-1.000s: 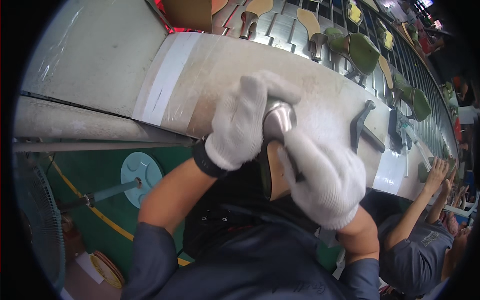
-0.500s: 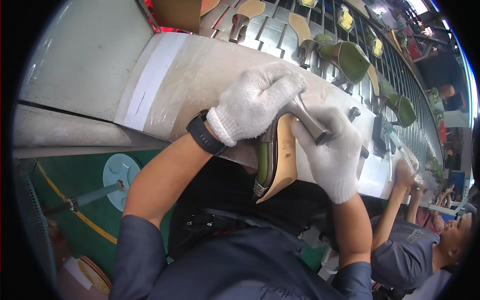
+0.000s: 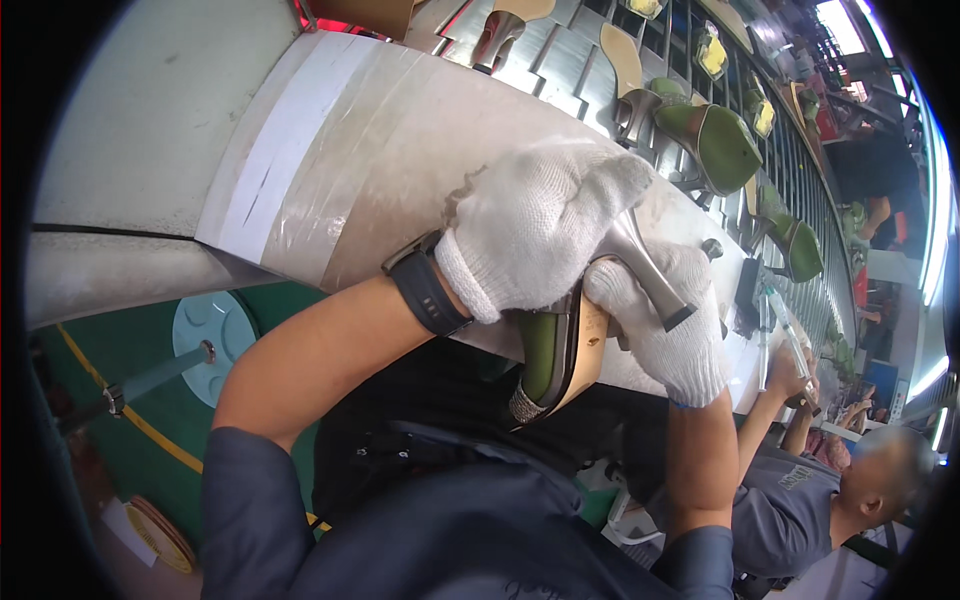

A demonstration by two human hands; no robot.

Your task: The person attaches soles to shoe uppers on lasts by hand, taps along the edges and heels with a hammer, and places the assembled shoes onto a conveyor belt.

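Note:
A green high-heeled shoe (image 3: 543, 352) is held over the bench's near edge, its toe toward me and its tan sole facing right. Its metallic grey heel (image 3: 648, 268) slants down to the right, and sparkly trim sits at the toe. My left hand (image 3: 545, 222), in a white knit glove, is closed over the back of the shoe by the base of the heel. My right hand (image 3: 688, 352), gloved alike, grips the shoe from the right, thumb on the sole beside the heel; some of its fingers are hidden. A small dark knob (image 3: 712, 248) shows behind it.
Beyond the bench (image 3: 400, 130), a slatted metal conveyor (image 3: 560, 70) carries green heeled shoes (image 3: 722, 150), tan soles and yellow pieces. A co-worker (image 3: 800, 510) works at the right. A light blue round stool (image 3: 212, 345) stands on the green floor at left.
The shoe has turned, so less of its sole and more of its green side shows. My right thumb lies more plainly against the sole. The whole view has shifted slightly.

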